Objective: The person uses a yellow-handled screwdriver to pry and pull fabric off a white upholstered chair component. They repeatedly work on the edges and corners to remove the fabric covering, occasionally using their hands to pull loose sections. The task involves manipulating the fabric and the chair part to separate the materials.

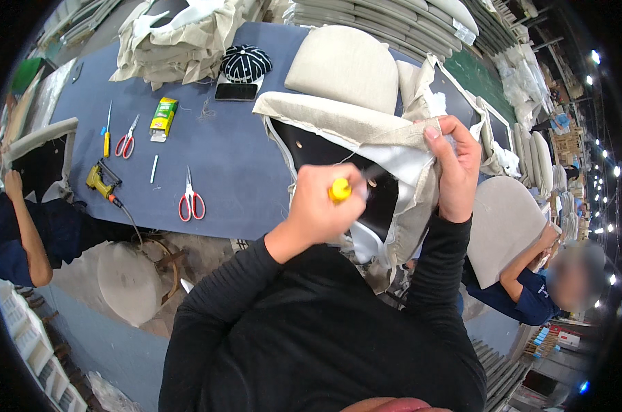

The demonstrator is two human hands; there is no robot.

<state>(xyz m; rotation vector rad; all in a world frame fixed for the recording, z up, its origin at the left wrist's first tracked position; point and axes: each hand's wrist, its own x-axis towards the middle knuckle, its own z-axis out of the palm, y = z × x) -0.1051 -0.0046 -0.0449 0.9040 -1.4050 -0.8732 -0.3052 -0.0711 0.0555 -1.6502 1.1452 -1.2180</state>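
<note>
A chair cushion panel (318, 145) lies before me with its black underside up, beige fabric and white padding around its edge. My left hand (325, 204) is closed round a yellow-handled tool (340, 189), held over the panel. The tool's thin shaft is blurred and points toward the folded fabric, so its tip cannot be made out. At the panel's upper right corner, my right hand (455, 161) pinches the beige fabric (410, 133) between thumb and fingers. White padding (393, 159) shows beneath that fold.
On the blue table (235, 151) lie red-handled scissors (191, 204), a second pair (126, 141), a yellow screwdriver (107, 143), a staple gun (104, 180), a phone (236, 91) and a cap (246, 64). A finished cushion (345, 69) sits behind. Co-workers stand left and right.
</note>
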